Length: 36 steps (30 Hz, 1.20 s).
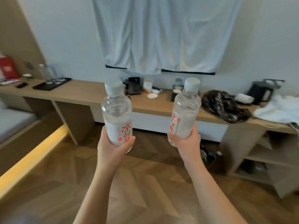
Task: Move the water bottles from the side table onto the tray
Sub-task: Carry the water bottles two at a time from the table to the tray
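I hold two clear water bottles upright in front of me, each with a white cap and a white label with red characters. My left hand (113, 147) grips the lower part of the left bottle (116, 110). My right hand (186, 143) grips the base of the right bottle (186, 109). Both bottles hang in the air above the wooden floor, short of the long wooden desk (84, 94). A black tray (42, 86) lies on the desk at the far left, with glasses and a bottle standing on it.
On the desk stand a black phone (134, 85), a white coaster (152, 95), a dark patterned cloth (224, 105), a black kettle (260, 92) and white towels (279, 109). A white sheet (161, 34) hangs on the wall. A bed edge (32, 152) runs along the left; open shelves (265, 152) sit at right.
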{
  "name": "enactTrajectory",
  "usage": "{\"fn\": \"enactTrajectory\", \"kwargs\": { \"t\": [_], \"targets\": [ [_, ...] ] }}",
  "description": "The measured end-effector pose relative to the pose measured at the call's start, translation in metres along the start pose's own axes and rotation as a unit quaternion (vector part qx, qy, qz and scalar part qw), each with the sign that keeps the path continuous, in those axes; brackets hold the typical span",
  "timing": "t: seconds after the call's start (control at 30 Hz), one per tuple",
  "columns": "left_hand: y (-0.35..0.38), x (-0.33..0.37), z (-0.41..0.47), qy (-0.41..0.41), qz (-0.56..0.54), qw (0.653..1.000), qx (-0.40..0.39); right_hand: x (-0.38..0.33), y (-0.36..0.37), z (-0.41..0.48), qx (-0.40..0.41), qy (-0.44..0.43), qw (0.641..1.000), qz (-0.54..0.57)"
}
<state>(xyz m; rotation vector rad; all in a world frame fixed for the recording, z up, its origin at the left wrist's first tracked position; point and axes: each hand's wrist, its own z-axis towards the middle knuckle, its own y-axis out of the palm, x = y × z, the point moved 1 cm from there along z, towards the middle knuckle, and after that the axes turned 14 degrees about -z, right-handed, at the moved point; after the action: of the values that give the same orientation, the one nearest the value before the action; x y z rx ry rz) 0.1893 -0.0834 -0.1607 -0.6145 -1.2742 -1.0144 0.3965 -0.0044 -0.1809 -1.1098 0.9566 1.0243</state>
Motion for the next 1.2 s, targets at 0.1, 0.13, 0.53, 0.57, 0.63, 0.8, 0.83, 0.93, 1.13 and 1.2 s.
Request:
{"fn": "enactTrajectory", "kwargs": {
  "t": [0.1, 0.13, 0.53, 0.57, 0.63, 0.8, 0.83, 0.93, 1.13, 1.2],
  "targets": [
    [-0.042, 0.014, 0.015, 0.026, 0.022, 0.998, 0.053, -0.021, 0.053, 0.004, -0.058, -0.021, 0.998, 0.013],
    [-0.054, 0.019, 0.019, 0.033, 0.029, 0.997, 0.071, -0.03, 0.069, 0.004, -0.075, -0.029, 0.997, 0.019],
    [-0.132, 0.077, 0.025, 0.1, 0.091, 0.957, 0.255, -0.113, 0.182, 0.005, -0.224, -0.121, 0.965, 0.066],
    [-0.135, 0.082, 0.024, 0.103, 0.095, 0.953, 0.268, -0.118, 0.187, 0.005, -0.234, -0.131, 0.961, 0.072],
    [-0.138, 0.093, 0.024, 0.106, 0.103, 0.946, 0.289, -0.13, 0.195, 0.007, -0.25, -0.154, 0.953, 0.081],
    [-0.138, 0.115, 0.031, 0.11, 0.075, 0.941, 0.312, -0.16, 0.207, 0.014, -0.287, -0.199, 0.933, 0.08],
    [-0.138, 0.118, 0.032, 0.112, 0.07, 0.94, 0.314, -0.165, 0.208, 0.016, -0.29, -0.206, 0.931, 0.079],
    [-0.138, 0.125, 0.034, 0.111, 0.054, 0.939, 0.32, -0.174, 0.214, 0.022, -0.296, -0.211, 0.928, 0.084],
    [-0.144, 0.123, 0.03, 0.112, 0.027, 0.939, 0.323, -0.17, 0.222, 0.025, -0.276, -0.215, 0.932, 0.088],
    [-0.149, 0.121, 0.031, 0.11, 0.023, 0.939, 0.326, -0.166, 0.225, 0.024, -0.271, -0.209, 0.935, 0.098]
  ]
}}
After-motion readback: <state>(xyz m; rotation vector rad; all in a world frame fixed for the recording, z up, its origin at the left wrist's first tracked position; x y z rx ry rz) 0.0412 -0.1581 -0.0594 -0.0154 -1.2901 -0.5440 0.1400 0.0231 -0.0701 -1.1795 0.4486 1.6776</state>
